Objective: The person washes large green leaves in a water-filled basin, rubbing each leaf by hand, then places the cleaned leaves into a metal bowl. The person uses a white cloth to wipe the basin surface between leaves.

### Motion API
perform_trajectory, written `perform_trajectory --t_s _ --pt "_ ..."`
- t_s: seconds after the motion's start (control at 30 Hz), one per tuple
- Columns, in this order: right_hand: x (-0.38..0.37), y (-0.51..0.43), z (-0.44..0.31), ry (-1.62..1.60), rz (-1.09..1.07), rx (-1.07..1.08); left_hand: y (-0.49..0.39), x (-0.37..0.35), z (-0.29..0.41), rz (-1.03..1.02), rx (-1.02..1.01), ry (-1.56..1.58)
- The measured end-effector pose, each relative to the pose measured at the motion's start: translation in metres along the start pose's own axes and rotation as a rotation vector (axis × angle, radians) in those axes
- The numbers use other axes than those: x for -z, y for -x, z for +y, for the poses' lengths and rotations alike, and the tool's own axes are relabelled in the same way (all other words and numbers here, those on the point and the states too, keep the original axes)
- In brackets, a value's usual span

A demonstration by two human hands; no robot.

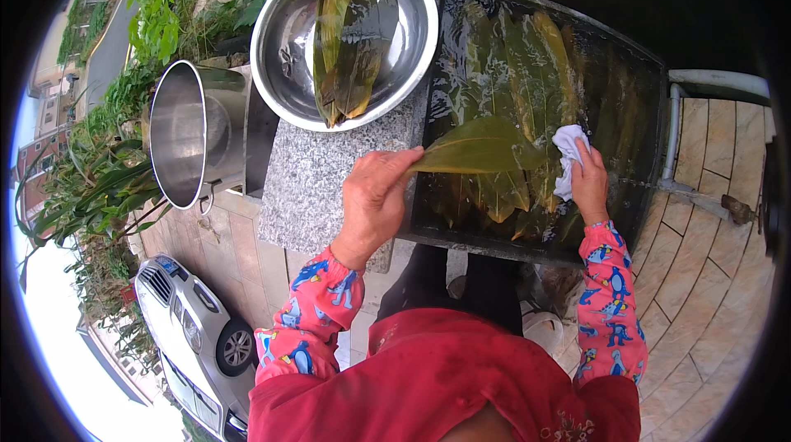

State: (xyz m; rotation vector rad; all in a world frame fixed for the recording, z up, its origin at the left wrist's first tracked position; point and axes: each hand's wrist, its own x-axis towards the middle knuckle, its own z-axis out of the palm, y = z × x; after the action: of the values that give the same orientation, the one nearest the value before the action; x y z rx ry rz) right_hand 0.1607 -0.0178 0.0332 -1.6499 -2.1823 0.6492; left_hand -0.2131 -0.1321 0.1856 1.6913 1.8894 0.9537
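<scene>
My left hand point(377, 195) pinches the stem end of a long green leaf point(479, 148) between thumb and fingers. The leaf stretches to the right over a dark water-filled basin point(624, 207). In my right hand point(589, 181) is a bunched white cloth point(567, 154), close to the leaf's far tip; whether they touch I cannot tell. Several broad leaves point(513, 71) lie under the water of the basin. Up and to the left, a round stainless steel bowl point(290, 96) holds a small stack of wet leaves point(346, 40), whose tips rest near its rim.
The bowl sits partly on a speckled granite slab point(327, 176). Left of it a tall metal pot point(225, 114) lies or leans with its mouth towards the left. A metal pipe point(673, 133) runs by the basin's right edge. Plants and a parked white car point(191, 331) are at left.
</scene>
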Motion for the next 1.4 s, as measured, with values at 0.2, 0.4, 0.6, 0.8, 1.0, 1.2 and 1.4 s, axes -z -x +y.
perform_trajectory --t_s 0.2,0.4,0.6,0.8,1.0,1.2,1.4 --pt "0.010 0.005 0.019 -0.063 0.086 -0.130 -0.045 0.071 -0.048 0.440 0.571 0.704" --pt "0.000 0.009 0.013 -0.183 0.128 -0.167 -0.048 0.058 -0.122 0.438 1.005 0.783" --pt "-0.005 0.011 0.012 -0.221 0.132 -0.157 -0.031 0.047 -0.128 0.543 0.898 0.773" --pt "-0.004 0.011 0.013 -0.257 0.137 -0.179 -0.034 0.070 -0.083 0.739 0.400 0.793" --pt "-0.003 0.012 0.011 -0.257 0.132 -0.171 -0.051 0.059 -0.100 0.792 0.638 0.828" --pt "-0.002 0.014 0.013 -0.274 0.125 -0.170 -0.038 0.033 -0.135 0.643 1.002 0.678" --pt "0.001 0.020 0.016 -0.318 0.155 -0.224 -0.023 0.034 -0.129 0.658 1.041 0.838"
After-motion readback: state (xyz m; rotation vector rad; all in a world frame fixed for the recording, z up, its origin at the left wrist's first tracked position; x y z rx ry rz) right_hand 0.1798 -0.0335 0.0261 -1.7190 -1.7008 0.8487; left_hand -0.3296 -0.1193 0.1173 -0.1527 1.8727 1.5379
